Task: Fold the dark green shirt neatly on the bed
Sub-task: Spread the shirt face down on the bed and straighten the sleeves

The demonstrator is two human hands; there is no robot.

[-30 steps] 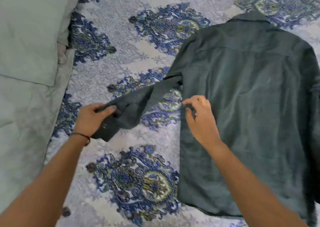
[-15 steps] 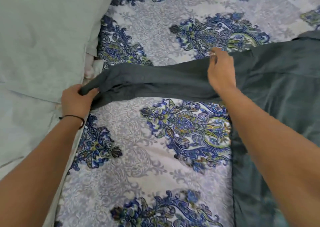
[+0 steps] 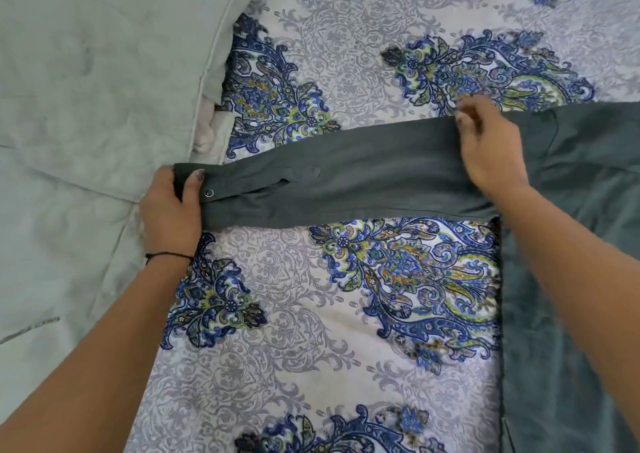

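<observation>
The dark green shirt [image 3: 571,217] lies flat at the right of the bed, its body running off the right edge of view. Its left sleeve [image 3: 346,179] is stretched straight out to the left across the patterned bedsheet [image 3: 294,314]. My left hand [image 3: 171,206] pinches the sleeve's cuff, thumb on top beside a metal snap button. My right hand [image 3: 488,147] grips the sleeve's upper edge near the shoulder seam, fingers curled on the cloth.
A pale green pillow [image 3: 104,54] and a pale green blanket [image 3: 52,244] fill the left side, right next to the cuff. A bit of whitish cloth [image 3: 207,134] shows between the pillow and the sheet.
The sleeve has gone from hanging diagonally to pulled out straight and flat. My left hand carried the cuff leftward to the blanket's edge; my right hand moved from the shirt's side up to the shoulder.
</observation>
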